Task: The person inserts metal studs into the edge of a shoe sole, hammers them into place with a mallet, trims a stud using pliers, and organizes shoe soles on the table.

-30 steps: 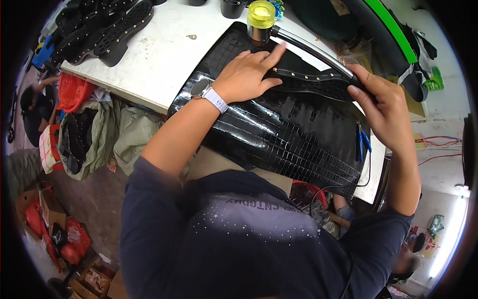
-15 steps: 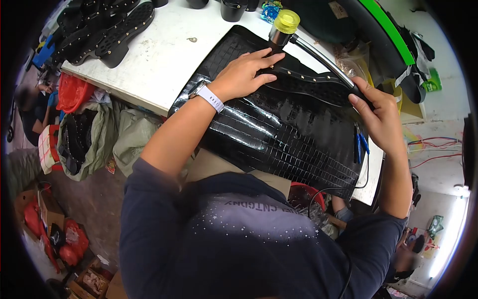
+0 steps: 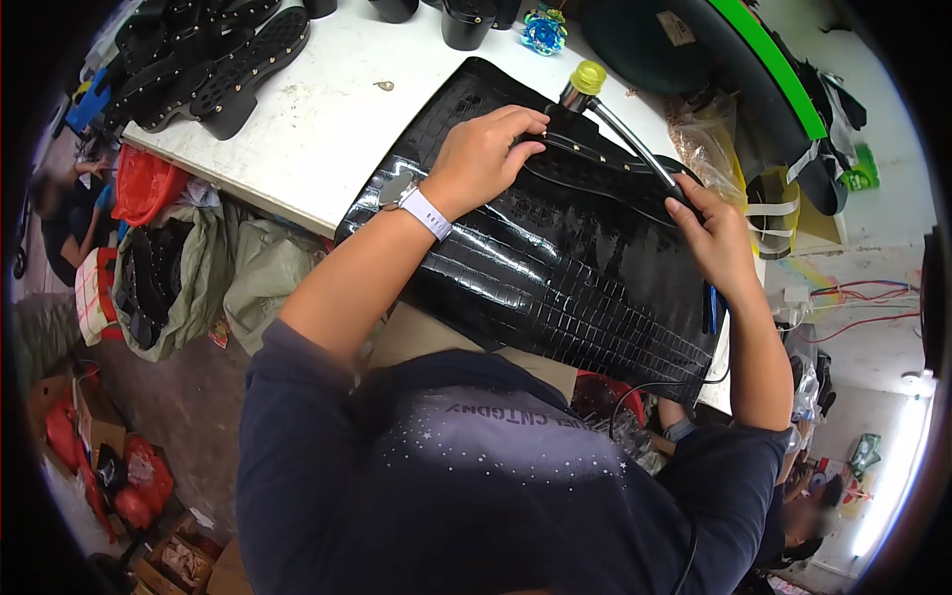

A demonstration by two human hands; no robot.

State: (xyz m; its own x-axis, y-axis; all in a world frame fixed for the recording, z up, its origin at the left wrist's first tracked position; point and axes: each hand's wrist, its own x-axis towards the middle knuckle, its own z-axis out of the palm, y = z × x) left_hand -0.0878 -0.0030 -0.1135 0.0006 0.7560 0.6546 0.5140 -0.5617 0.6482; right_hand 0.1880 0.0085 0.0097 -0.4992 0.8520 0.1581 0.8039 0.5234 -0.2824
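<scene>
A black shoe sole (image 3: 620, 171) with small gold studs along its edge lies on a shiny black crocodile-pattern sheet (image 3: 496, 263). My left hand (image 3: 481, 164), with a watch on its wrist, is closed, thumb and forefinger gripping the sole's heel end. In my right hand (image 3: 716, 238) is the dark grip of a hammer (image 3: 627, 132) with a metal shaft and a yellow, clear-looking face. Its head is over the far edge of the heel end; whether it touches cannot be seen.
Studded black soles (image 3: 233, 84) are piled on the white table (image 3: 327, 129) at the left. More black heels and a blue toy-like item (image 3: 543, 32) stand at the back. Sacks, a red bag (image 3: 149, 183) and boxes lie left of the table. Other people are at both sides.
My right hand and the hammer have moved left, and the hammer head has come lower and nearer. My left fingers, stretched out before, have drawn in to a pinch.
</scene>
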